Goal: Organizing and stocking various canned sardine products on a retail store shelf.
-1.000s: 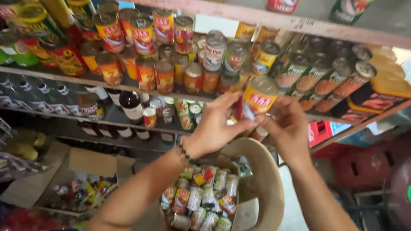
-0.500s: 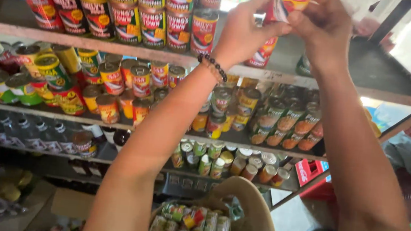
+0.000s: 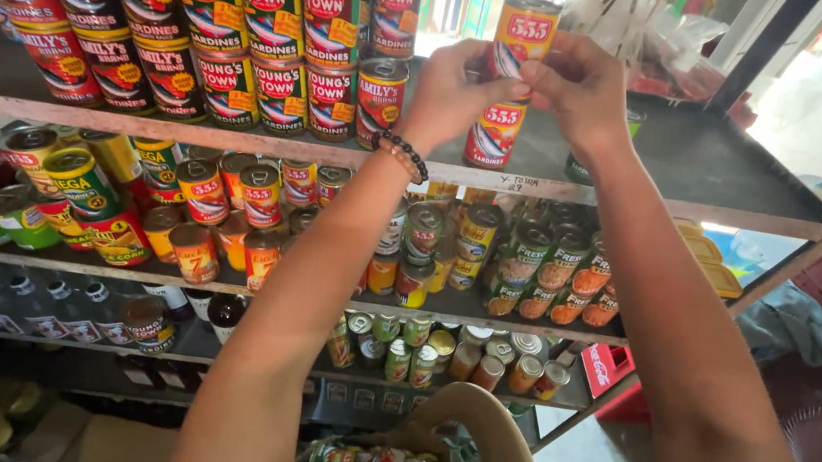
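Since half a second ago both hands hold much the same height, fingers (image 3: 532, 72) of left hand (image 3: 454, 95) and right hand (image 3: 585, 92) pinching a yellow can (image 3: 522, 33) atop a red can (image 3: 494, 134) on the top shelf (image 3: 239, 134); best seated square before letting go; basket (image 3: 501, 441) below holds small tins.

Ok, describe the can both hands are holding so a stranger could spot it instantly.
Start at the top wooden shelf, lined with stacked red cans. At the right end of that row, the left hand and right hand grip an orange-and-yellow cylindrical tin can on top of another like it. It is the only one held, and stands highest in its stack.
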